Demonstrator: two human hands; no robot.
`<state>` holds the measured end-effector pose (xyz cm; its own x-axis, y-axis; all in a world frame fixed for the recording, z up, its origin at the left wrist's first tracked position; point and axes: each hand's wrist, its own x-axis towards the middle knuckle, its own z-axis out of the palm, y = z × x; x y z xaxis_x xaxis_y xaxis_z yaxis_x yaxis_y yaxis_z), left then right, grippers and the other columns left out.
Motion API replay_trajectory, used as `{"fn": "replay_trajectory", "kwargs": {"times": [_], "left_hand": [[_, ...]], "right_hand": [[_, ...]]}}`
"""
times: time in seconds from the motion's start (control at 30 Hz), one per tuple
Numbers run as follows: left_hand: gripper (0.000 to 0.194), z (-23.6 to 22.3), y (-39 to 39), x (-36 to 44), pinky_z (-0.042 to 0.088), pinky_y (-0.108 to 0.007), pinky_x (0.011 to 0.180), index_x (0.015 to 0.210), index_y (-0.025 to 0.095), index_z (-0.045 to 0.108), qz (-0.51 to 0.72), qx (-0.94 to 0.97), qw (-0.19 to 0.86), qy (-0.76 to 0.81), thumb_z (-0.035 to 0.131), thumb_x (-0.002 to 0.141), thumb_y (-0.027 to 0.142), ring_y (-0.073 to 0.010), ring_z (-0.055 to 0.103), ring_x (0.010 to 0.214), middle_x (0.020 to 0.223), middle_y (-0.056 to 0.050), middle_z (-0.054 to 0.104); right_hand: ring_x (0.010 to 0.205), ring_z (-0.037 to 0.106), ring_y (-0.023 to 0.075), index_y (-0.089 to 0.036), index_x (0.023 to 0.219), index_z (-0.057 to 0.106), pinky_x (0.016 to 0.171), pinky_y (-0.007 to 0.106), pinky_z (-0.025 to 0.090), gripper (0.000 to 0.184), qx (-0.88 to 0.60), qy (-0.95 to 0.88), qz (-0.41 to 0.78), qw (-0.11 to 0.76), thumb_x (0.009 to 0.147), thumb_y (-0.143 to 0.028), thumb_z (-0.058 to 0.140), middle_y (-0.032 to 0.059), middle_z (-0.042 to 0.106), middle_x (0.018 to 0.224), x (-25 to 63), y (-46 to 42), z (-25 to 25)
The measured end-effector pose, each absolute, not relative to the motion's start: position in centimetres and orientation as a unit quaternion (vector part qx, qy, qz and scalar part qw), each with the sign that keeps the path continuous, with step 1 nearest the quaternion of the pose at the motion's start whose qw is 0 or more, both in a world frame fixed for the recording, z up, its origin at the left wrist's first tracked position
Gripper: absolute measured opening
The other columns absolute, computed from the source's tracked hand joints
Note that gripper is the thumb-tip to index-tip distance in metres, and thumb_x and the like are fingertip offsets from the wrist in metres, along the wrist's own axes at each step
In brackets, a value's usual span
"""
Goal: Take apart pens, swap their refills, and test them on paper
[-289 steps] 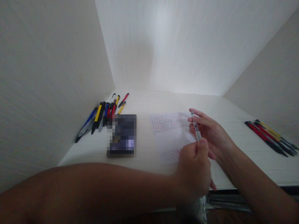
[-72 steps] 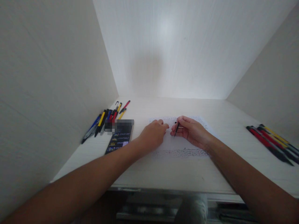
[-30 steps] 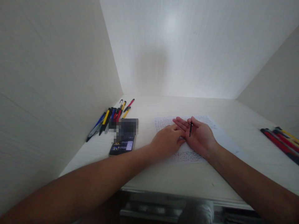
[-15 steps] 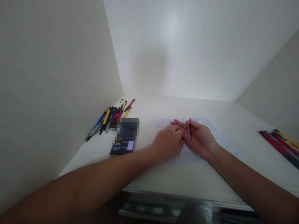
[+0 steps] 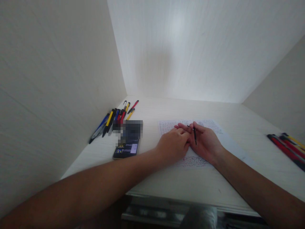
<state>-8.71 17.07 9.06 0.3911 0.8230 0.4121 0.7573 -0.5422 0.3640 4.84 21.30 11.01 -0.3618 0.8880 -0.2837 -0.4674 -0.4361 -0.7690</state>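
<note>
My right hand (image 5: 206,141) lies palm up over a handwritten sheet of paper (image 5: 226,140). A slim black pen (image 5: 194,135) rests across its palm, held by the thumb. My left hand (image 5: 173,143), back up and fingers curled, presses against the fingers of my right hand. Its fingertips are hidden, so whatever they grip cannot be made out. A short dark tip shows just beyond the left knuckles. Lines of dark and reddish writing run along the top and bottom of the sheet.
A phone (image 5: 126,149) with a lit, partly blurred screen lies left of the paper. Behind it, several pens (image 5: 108,122) in yellow, red, blue and black are heaped by the left panel. More red and yellow pens (image 5: 287,148) lie at the right. White panels (image 5: 181,63) enclose the desk.
My left hand has shifted slightly right across the fingers of my right hand. A small dark tip now shows beyond its knuckles. The black pen stays in the right hand.
</note>
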Motion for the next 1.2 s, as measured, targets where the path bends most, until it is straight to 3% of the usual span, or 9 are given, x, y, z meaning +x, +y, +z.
{"fn": "replay_trajectory", "kwargs": {"times": [0.37,0.5,0.63,0.73,0.83,0.9,0.97,1.07,1.2], "left_hand": [[0.020,9.2,16.9,-8.7,0.053,-0.038,0.085,0.096,0.017,0.070,0.241,0.839,0.021,0.487,0.052,0.090,0.022,-0.0239,0.059,0.099,0.106,-0.009,0.067],[0.025,9.6,16.8,-8.8,0.051,-0.036,0.073,0.086,0.017,0.070,0.203,0.845,-0.004,0.494,0.048,0.094,0.026,-0.0231,0.059,0.089,0.096,-0.009,0.065],[0.026,9.6,16.9,-8.9,0.049,-0.034,0.069,0.085,0.017,0.070,0.199,0.846,-0.006,0.494,0.049,0.095,0.028,-0.0219,0.058,0.087,0.094,-0.008,0.064],[0.025,9.5,16.9,-8.9,0.048,-0.033,0.071,0.086,0.017,0.071,0.195,0.849,-0.001,0.491,0.052,0.096,0.030,-0.0211,0.057,0.088,0.095,-0.008,0.064],[0.024,9.5,16.9,-8.9,0.049,-0.033,0.074,0.087,0.017,0.071,0.192,0.851,0.003,0.488,0.053,0.097,0.030,-0.0209,0.057,0.089,0.096,-0.007,0.064],[0.023,9.5,16.9,-8.9,0.049,-0.033,0.076,0.087,0.017,0.071,0.191,0.852,0.011,0.487,0.053,0.097,0.029,-0.0205,0.057,0.088,0.096,-0.007,0.065],[0.023,9.5,16.9,-8.9,0.049,-0.034,0.078,0.087,0.017,0.071,0.192,0.852,0.021,0.487,0.053,0.097,0.027,-0.0202,0.057,0.088,0.097,-0.007,0.065],[0.023,9.7,16.9,-9.0,0.049,-0.034,0.079,0.088,0.016,0.071,0.189,0.853,0.032,0.485,0.052,0.097,0.025,-0.0200,0.057,0.088,0.098,-0.007,0.065],[0.022,9.9,16.7,-9.0,0.049,-0.033,0.078,0.088,0.016,0.071,0.193,0.854,0.037,0.483,0.052,0.097,0.025,-0.0197,0.057,0.088,0.099,-0.007,0.065]], "right_hand": [[0.095,0.071,0.0208,-0.021,0.068,0.055,0.089,0.035,0.058,0.035,-0.340,-0.296,0.755,0.476,0.100,-0.026,0.042,0.0104,0.073,0.093,5.9,21.8,11.3],[0.068,0.063,0.0134,-0.022,0.071,0.056,0.070,0.026,0.056,0.033,-0.316,-0.331,0.736,0.500,0.102,-0.032,0.047,0.0017,0.064,0.074,7.4,21.3,13.1],[0.046,0.041,0.0099,-0.023,0.070,0.056,0.043,0.022,0.038,0.033,-0.338,-0.407,0.704,0.473,0.095,-0.043,0.061,-0.0038,0.046,0.056,8.9,19.7,14.1],[0.042,0.036,0.0079,-0.022,0.069,0.055,0.037,0.022,0.026,0.036,-0.351,-0.461,0.682,0.446,0.084,-0.050,0.074,-0.0045,0.047,0.055,10.1,18.1,13.8],[0.038,0.036,0.0065,-0.023,0.067,0.051,0.034,0.020,0.018,0.039,-0.356,-0.493,0.676,0.417,0.075,-0.043,0.084,-0.0052,0.051,0.053,11.4,16.8,13.0],[0.035,0.039,0.0066,-0.023,0.066,0.051,0.032,0.019,0.021,0.036,-0.357,-0.505,0.680,0.393,0.075,-0.036,0.084,-0.0061,0.053,0.050,12.2,16.3,12.3],[0.037,0.049,0.0099,-0.023,0.071,0.059,0.034,0.021,0.033,0.026,-0.349,-0.530,0.688,0.352,0.080,-0.035,0.080,-0.0033,0.060,0.052,12.8,16.1,11.6],[0.058,0.070,0.0201,-0.020,0.091,0.072,0.048,0.029,0.052,0.025,-0.336,-0.568,0.688,0.301,0.090,-0.044,0.067,0.0085,0.076,0.078,13.3,16.2,10.8],[0.074,0.073,0.0213,-0.020,0.102,0.077,0.067,0.033,0.058,0.029,-0.357,-0.639,0.617,0.289,0.091,-0.044,0.067,0.0111,0.078,0.091,13.5,16.2,10.3]]}}
